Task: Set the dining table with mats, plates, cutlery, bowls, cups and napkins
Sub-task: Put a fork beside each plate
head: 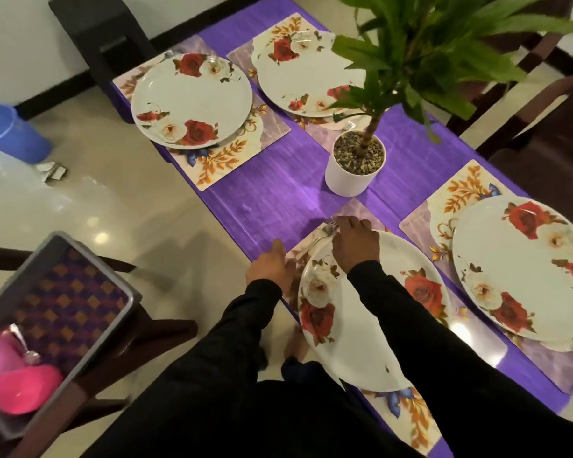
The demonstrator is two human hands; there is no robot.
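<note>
My right hand (353,241) pinches a fork (321,236) beside the nearest floral plate (361,325); my left hand (272,266) rests relaxed on the tabletop (272,196) edge.

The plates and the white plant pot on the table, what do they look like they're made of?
The plates look like glazed ceramic or melamine: glossy white with printed red roses and light glare on the rim; which of the two, I cannot tell. The plant pot looks like smooth matt white plastic or ceramic, plain and even, with gravel on top.
</note>
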